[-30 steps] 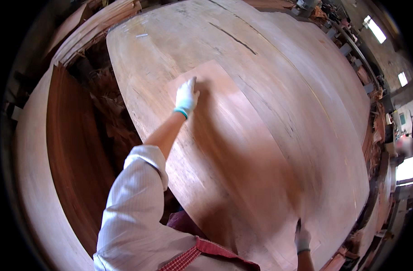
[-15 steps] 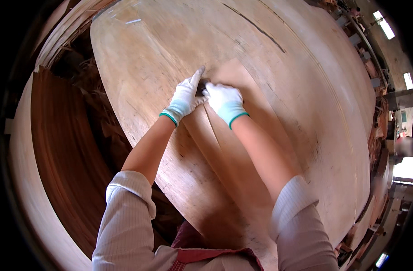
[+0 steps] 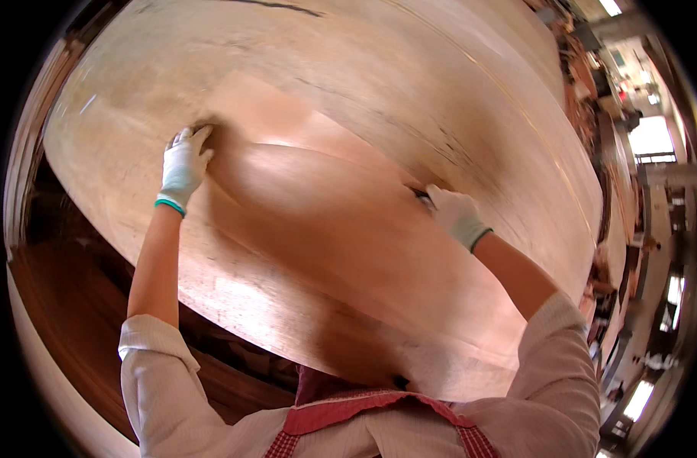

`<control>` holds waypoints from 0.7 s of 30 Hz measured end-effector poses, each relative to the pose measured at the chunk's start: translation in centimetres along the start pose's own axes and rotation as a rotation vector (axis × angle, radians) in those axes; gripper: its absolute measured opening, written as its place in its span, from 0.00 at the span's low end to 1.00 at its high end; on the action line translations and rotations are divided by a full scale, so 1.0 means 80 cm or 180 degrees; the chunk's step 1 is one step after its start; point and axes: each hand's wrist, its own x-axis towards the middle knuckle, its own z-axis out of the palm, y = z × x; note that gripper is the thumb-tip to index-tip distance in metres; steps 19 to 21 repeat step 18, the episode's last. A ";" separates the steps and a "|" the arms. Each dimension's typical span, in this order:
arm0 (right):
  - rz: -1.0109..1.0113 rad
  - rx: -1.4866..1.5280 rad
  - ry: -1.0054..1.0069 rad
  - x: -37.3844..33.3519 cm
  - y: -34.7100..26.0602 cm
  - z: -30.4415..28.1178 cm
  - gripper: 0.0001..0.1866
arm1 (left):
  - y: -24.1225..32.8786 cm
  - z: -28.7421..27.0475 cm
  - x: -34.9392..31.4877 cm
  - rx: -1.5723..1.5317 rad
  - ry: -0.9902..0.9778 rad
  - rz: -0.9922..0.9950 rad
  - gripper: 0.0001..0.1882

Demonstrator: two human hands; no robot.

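Observation:
A long pinkish-tan veneer strip [image 3: 341, 229] lies on a large pale wood sheet [image 3: 127, 164], and part of it looks bowed upward. My left hand [image 3: 183, 164], in a white glove with a green cuff, rests near the strip's left end. Its thumb and fingers are apart, and nothing shows between them. My right hand [image 3: 455, 214], gloved too, is closed around a small dark tool [image 3: 422, 196] at the strip's far edge. Most of the tool is hidden in the fist, so its kind cannot be made out.
Dark stacked veneer sheets [image 3: 66, 320] stand at the lower left, beyond the sheet's near edge. A thin dark crack [image 3: 280, 7] marks the wood at the far side. Wood scraps [image 3: 581, 76] and bright windows [image 3: 653, 140] line the right.
My hands were together mid-sheet and are now wide apart, the left moved left, the right moved right and nearer. The dark tool went with my right hand. The view has turned.

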 end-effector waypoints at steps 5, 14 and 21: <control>-0.0045 0.0045 -0.0048 -0.029 0.035 0.016 0.11 | 0.285 0.091 -0.065 0.0326 0.0482 0.1154 0.22; 0.0470 0.0177 -0.0162 -0.255 0.244 0.095 0.10 | 0.596 0.189 -0.206 0.0386 0.0447 0.1668 0.27; 0.0604 0.0578 -0.0182 -0.357 0.346 0.142 0.13 | 0.676 0.205 -0.274 -0.0286 -0.0043 0.2122 0.30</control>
